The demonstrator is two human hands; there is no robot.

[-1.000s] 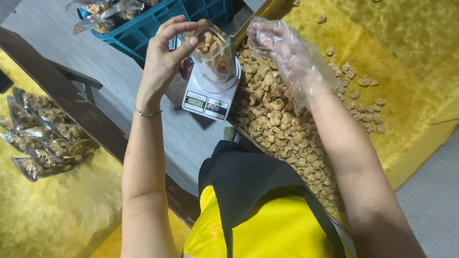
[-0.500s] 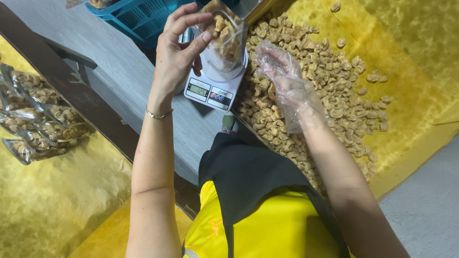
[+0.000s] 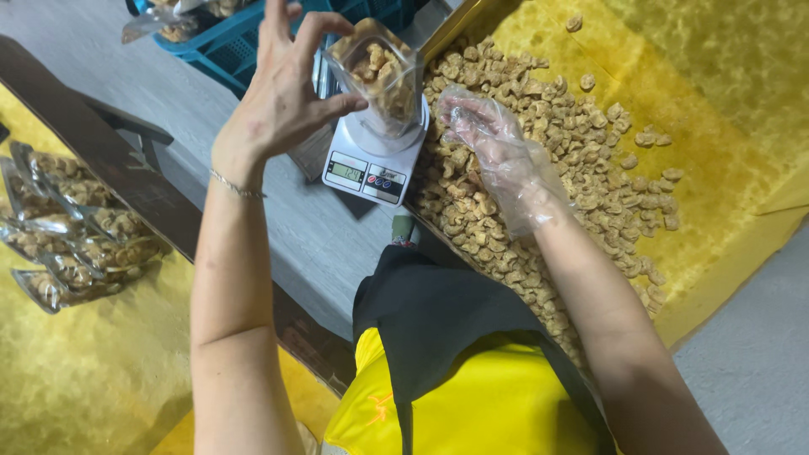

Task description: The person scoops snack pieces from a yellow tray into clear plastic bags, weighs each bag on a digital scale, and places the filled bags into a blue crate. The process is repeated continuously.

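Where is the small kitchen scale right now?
In the head view, the white kitchen scale sits top centre on the grey table, under the clear snack bag held by the left hand, beside the snack pile.

My left hand point(image 3: 282, 101) held a clear snack-filled pouch point(image 3: 381, 72) upright on the white scale point(image 3: 371, 160), whose small greenish screen point(image 3: 345, 171) faced its near edge. More filled clear pouches point(image 3: 72, 227) lay heaped on the yellow cloth point(image 3: 93, 379) at left.

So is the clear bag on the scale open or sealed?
Open. The clear bag stands upright on the scale, its mouth held apart by the left hand, snack pieces showing inside.
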